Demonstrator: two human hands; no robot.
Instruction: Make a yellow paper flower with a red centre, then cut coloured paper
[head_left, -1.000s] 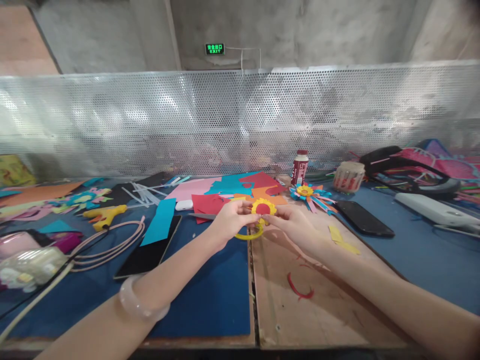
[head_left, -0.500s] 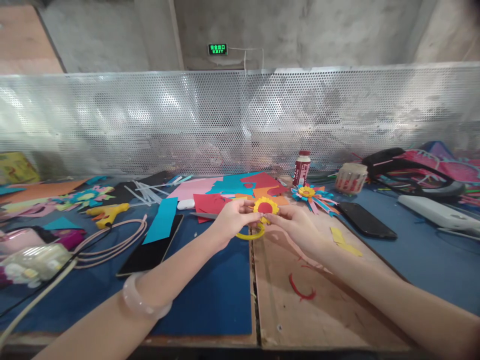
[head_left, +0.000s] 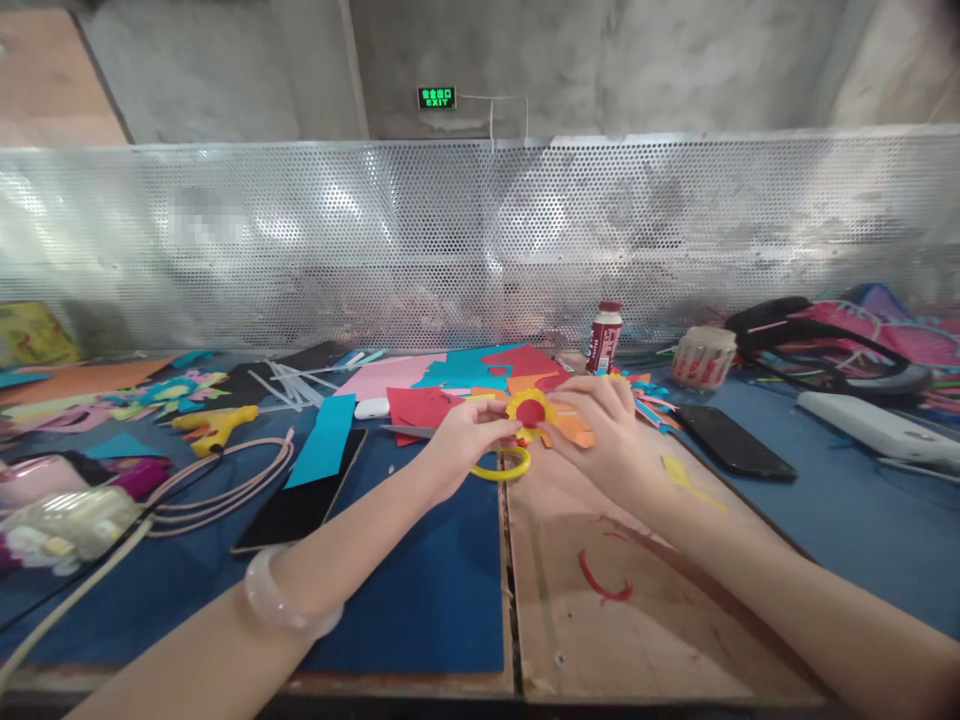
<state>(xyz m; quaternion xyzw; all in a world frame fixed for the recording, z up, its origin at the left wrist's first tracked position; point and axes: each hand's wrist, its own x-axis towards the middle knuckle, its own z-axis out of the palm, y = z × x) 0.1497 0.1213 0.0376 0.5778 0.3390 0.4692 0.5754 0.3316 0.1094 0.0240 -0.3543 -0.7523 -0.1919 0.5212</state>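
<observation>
Head view: a small bottle (head_left: 604, 335) and a tub (head_left: 703, 357) were seen at the tabletop's (head_left: 420, 590) back, contents hidden; the paper flower (head_left: 530, 412) was pinched by the left hand (head_left: 463, 443), while the right hand (head_left: 609, 430), loosely spread, touched its edge

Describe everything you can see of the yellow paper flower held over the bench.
The yellow paper flower is a small disc with a scalloped yellow rim and a round red centre, apparently cut paper. A yellow paper ring hangs under it; how they join is hidden. It faces the camera, raised above the seam between blue mat and brown board. The left hand pinches its left edge; the right hand fingers its right side.
</observation>
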